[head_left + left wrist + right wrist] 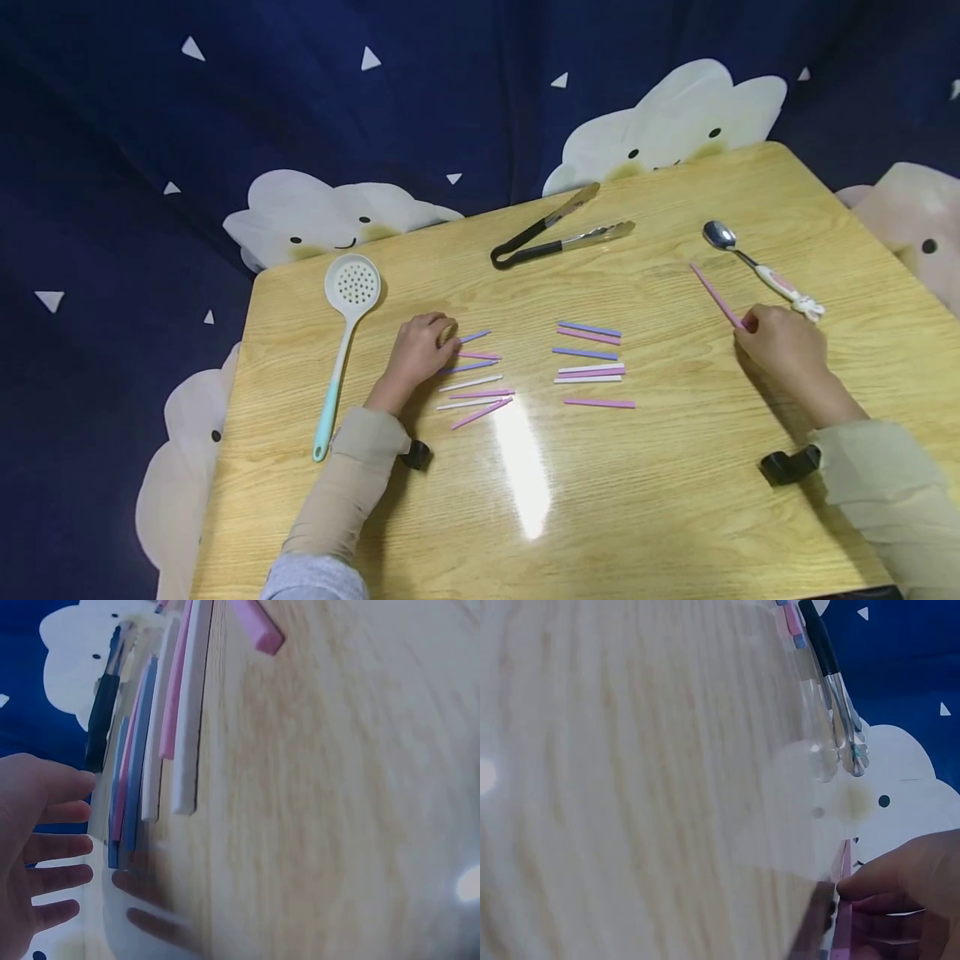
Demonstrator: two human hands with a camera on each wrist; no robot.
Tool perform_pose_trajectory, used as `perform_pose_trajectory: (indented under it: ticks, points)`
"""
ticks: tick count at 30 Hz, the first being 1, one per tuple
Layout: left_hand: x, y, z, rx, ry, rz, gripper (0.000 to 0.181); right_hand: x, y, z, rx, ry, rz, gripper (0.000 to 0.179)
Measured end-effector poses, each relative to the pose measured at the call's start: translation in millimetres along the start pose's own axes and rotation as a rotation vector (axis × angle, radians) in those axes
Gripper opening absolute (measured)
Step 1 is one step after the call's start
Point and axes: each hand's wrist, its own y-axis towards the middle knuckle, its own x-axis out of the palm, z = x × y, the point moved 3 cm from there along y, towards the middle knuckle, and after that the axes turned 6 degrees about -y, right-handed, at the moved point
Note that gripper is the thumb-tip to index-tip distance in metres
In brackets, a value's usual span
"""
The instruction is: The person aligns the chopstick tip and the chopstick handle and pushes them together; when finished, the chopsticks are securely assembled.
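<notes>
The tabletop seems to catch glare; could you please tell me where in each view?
Head: a white streak running from the left group of sticks down the tabletop; left wrist: a bright spot at the right edge; right wrist: one at the left edge.

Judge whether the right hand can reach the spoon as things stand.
Probably yes: the spoon lies close by the right hand with nothing blocking, though that hand holds a pink stick it might need to release first.
</notes>
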Motion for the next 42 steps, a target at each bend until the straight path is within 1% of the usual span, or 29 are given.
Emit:
perform_pose_trajectory:
  ticks: [3, 6, 8, 10, 12, 15, 18, 21, 22, 24, 27, 30, 32, 35, 42]
  points:
    - [0.2, -1.8, -1.7, -0.007, -0.014, 0.007, 0.039, 1, -0.1, 0, 0.006, -0.008, -0.025, 0.016]
    - [0.6, -2.6, -3.3, 0.001, -0.021, 0.02, 0.041, 1, 0.6, -1, 0.022, -0.016, -0.047, 0.021]
    - [0.6, -2.7, -3.7, 0.01, -0.022, 0.028, 0.041, 1, 2.8, -4, 0.033, -0.015, -0.039, 0.025]
    - [0.6, -2.6, -3.4, 0.017, -0.022, 0.032, 0.041, -1, 6.6, -9, 0.025, -0.005, 0.003, 0.031]
    - [0.8, -2.4, -2.9, 0.024, -0.022, 0.034, 0.04, -2, 12.4, -18, -0.024, 0.009, 0.062, 0.032]
    - [2.1, -1.8, -1.7, 0.038, -0.02, 0.032, 0.038, -2, 21.5, -36, -0.139, 0.032, 0.085, 0.029]
    - [3.5, -0.3, 1.0, 0.067, -0.01, 0.035, 0.035, 4, 31.2, -56, -0.273, 0.06, 0.046, 0.025]
    - [4.1, 2.1, 4.7, 0.109, 0.005, 0.047, 0.032, 14, 40.2, -74, -0.41, 0.101, 0.009, 0.02]
    - [4.3, 2.9, 5.9, 0.122, 0.01, 0.049, 0.031, 18, 43.0, -79, -0.451, 0.113, 0.002, 0.019]
    - [4.5, 4.4, 7.9, 0.143, 0.011, 0.05, 0.028, 27, 47.3, -88, -0.507, 0.143, -0.021, 0.018]
    - [5.0, 5.7, 9.8, 0.159, 0.007, 0.046, 0.024, 36, 50.8, -101, -0.542, 0.18, -0.068, 0.019]
    - [5.5, 6.3, 10.8, 0.165, -0.002, 0.048, 0.02, 42, 53.1, -114, -0.58, 0.183, -0.091, 0.019]
    - [6.0, 6.4, 11.3, 0.172, 0.001, 0.056, 0.018, 44, 54.5, -121, -0.611, 0.17, -0.093, 0.018]
    - [7.0, 6.5, 12.2, 0.18, 0.006, 0.064, 0.016, 46, 56.5, -129, -0.636, 0.135, -0.092, 0.017]
    - [9.7, 6.7, 12.7, 0.163, 0.005, 0.063, 0.011, 52, 60.0, -136, -0.639, 0.065, -0.108, 0.015]
